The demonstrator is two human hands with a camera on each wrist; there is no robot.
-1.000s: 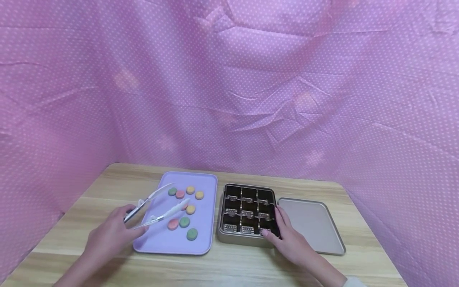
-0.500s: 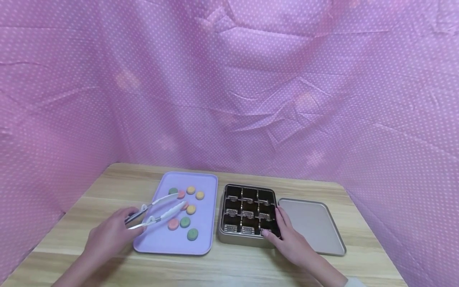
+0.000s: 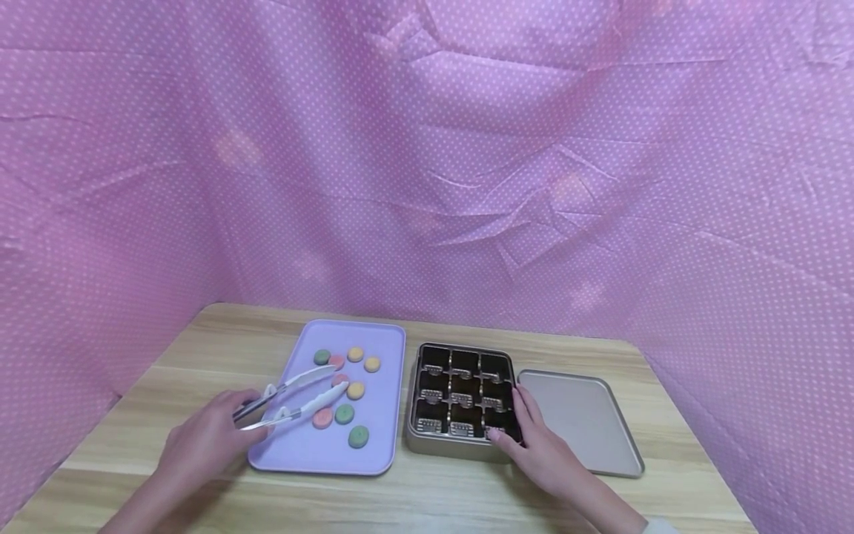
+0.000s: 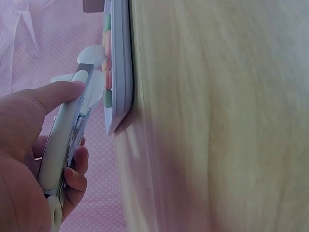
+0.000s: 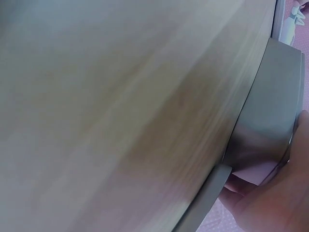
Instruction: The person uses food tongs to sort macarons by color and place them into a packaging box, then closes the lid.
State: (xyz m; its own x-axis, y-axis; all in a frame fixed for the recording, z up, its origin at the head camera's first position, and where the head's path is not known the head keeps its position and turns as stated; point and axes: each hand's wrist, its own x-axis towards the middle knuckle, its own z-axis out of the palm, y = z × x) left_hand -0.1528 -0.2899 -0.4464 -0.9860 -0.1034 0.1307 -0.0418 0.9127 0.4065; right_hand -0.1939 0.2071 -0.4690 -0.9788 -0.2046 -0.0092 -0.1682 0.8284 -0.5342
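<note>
My left hand (image 3: pixel 208 437) grips metal tongs (image 3: pixel 312 405) with white tips, thumb along one arm and fingers round the other, as the left wrist view shows. The tong tips stand apart over the lilac tray (image 3: pixel 303 456), on either side of a partly covered pink macaron (image 3: pixel 340 379). Close by the tips are a yellow macaron (image 3: pixel 356 390) and another pink macaron (image 3: pixel 322 418). My right hand (image 3: pixel 543 454) holds the near right corner of a metal tin (image 3: pixel 457 447), thumb over the rim and fingers along its side. A dark divider insert with several compartments sits inside the tin.
Several more green, pink and yellow macarons lie on the tray, including a green macaron (image 3: pixel 358 437) near its front. A flat metal lid (image 3: pixel 580 423) lies right of the tin on the wooden table (image 3: pixel 373 504). Pink dotted cloth (image 3: pixel 427 185) hangs behind and at both sides.
The tong tips have come down and toward the middle of the tray, and the gap between them has narrowed. My right hand and the tin have stayed in place.
</note>
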